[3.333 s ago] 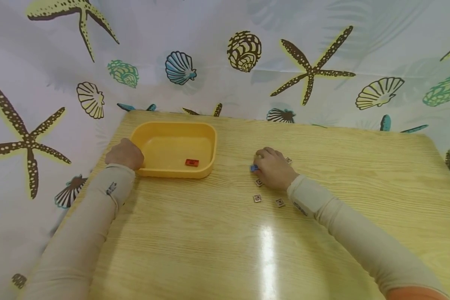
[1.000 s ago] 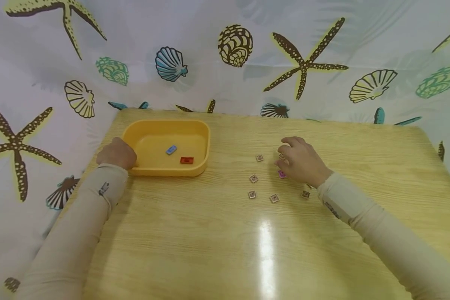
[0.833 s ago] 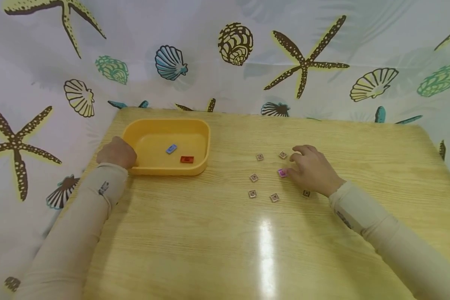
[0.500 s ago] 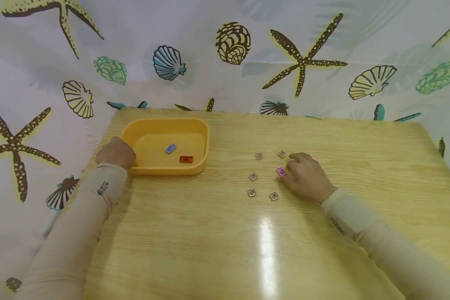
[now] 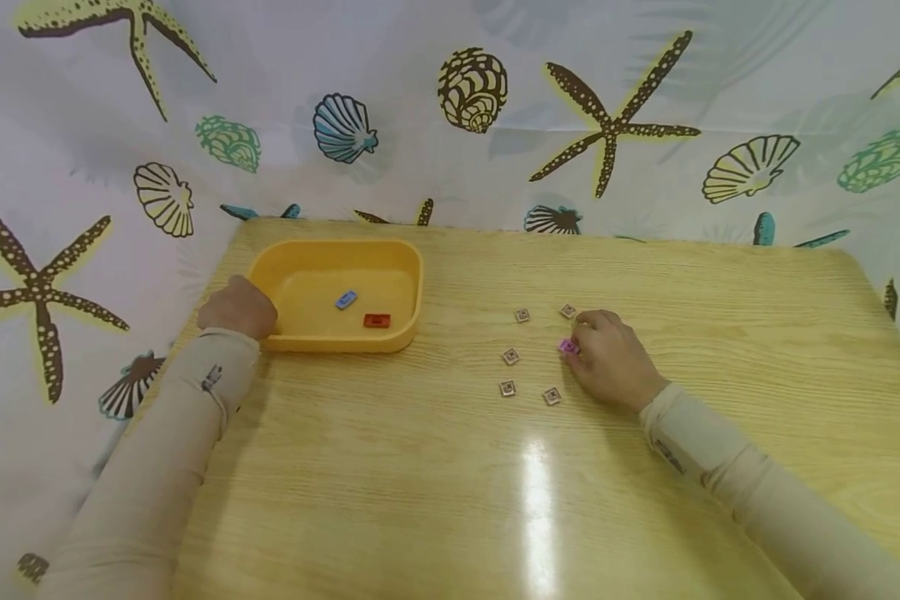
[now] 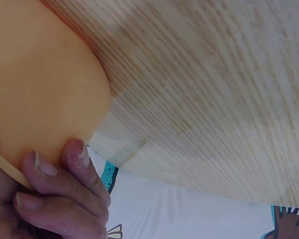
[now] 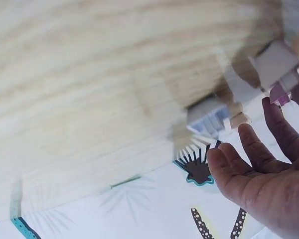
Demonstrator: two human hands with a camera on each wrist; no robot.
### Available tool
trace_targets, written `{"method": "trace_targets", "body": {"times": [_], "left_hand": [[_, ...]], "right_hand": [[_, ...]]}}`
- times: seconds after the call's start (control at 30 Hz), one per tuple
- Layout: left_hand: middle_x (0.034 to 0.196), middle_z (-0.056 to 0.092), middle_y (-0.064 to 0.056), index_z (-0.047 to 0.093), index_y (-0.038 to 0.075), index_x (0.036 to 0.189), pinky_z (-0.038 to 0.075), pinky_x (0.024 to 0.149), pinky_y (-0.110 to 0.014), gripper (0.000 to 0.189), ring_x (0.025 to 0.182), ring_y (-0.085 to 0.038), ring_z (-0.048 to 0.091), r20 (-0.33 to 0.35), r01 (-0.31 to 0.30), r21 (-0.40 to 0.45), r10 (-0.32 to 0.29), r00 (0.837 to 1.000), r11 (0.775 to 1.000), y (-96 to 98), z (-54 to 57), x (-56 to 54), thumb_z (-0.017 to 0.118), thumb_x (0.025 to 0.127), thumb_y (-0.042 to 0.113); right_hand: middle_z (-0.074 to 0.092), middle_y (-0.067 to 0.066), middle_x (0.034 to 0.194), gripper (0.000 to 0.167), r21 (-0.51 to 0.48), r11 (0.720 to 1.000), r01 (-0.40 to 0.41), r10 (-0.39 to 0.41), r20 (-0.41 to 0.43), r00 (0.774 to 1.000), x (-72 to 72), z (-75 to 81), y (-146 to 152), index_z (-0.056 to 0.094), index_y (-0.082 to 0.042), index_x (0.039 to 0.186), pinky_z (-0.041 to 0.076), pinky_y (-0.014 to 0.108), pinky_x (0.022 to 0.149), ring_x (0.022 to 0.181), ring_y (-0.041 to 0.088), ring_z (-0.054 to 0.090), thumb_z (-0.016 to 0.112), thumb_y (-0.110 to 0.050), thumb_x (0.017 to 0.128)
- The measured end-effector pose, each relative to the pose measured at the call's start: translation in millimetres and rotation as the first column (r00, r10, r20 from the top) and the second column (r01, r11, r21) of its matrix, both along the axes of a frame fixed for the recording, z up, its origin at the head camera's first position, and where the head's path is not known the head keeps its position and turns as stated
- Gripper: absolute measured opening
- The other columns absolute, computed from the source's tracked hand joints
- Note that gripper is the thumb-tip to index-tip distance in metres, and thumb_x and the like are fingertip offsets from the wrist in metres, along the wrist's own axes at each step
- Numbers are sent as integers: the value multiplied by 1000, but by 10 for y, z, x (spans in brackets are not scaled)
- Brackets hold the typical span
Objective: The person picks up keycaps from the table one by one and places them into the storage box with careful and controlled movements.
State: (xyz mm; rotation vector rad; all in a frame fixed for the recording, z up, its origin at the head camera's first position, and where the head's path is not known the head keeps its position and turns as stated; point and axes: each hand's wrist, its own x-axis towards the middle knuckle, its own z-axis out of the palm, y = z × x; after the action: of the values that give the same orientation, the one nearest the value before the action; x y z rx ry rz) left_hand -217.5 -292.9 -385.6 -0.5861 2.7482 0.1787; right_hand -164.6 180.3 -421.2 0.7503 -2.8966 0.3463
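Note:
My left hand (image 5: 237, 308) grips the near left edge of a yellow plastic bin (image 5: 337, 343); in the left wrist view its fingers (image 6: 84, 174) curl over the bin's wall. Inside lie a small blue rectangular piece (image 5: 346, 300) and a red one (image 5: 377, 321). My right hand (image 5: 611, 357) is low over the table, pinching a small purple piece (image 5: 568, 347) between thumb and forefinger. In the right wrist view the purple piece (image 7: 280, 94) shows at the fingertips, while the other fingers (image 7: 256, 149) are loosely bent.
Several small square tiles with dark marks, such as this tile (image 5: 511, 357), lie scattered left of the right hand. One tile (image 5: 567, 311) is just beyond its fingers. A curtain (image 5: 405, 100) printed with shells and starfish hangs behind the wooden table (image 5: 390, 467).
The blue piece, earlier at my right hand, now lies in the bin beside the red one. My right hand has moved rightward and taken hold of the purple piece. The left hand stays put.

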Motion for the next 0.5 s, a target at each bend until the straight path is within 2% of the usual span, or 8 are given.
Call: {"method": "trace_targets", "body": {"times": [0.17,0.33,0.5], "left_hand": [[93,59,-28,41,-8,118,49,62,-43,41,81,-36,61,-1,-10,11,10,1000,1000,-18,-5,-5,30,95,24],[87,59,-23,44,-7,115,46,56,-39,38,72,-31,58,-15,-15,15,16,1000,1000,-7,1,11,32,95,23],[86,59,-22,44,-8,116,46,57,-39,39,71,-29,58,-15,-12,14,12,1000,1000,19,24,11,34,95,23]], "right_hand": [[64,27,114,20,-6,999,-45,45,-70,997,-98,140,-95,68,6,90,50,56,86,111,44,58,67,-13,85],[66,25,112,16,-8,994,-111,109,-132,985,-210,364,-386,69,1,84,51,52,87,112,40,59,69,-15,85],[64,22,117,17,12,985,-173,174,-114,978,-280,593,-810,69,-2,84,52,50,87,115,37,58,67,-18,87]]}}
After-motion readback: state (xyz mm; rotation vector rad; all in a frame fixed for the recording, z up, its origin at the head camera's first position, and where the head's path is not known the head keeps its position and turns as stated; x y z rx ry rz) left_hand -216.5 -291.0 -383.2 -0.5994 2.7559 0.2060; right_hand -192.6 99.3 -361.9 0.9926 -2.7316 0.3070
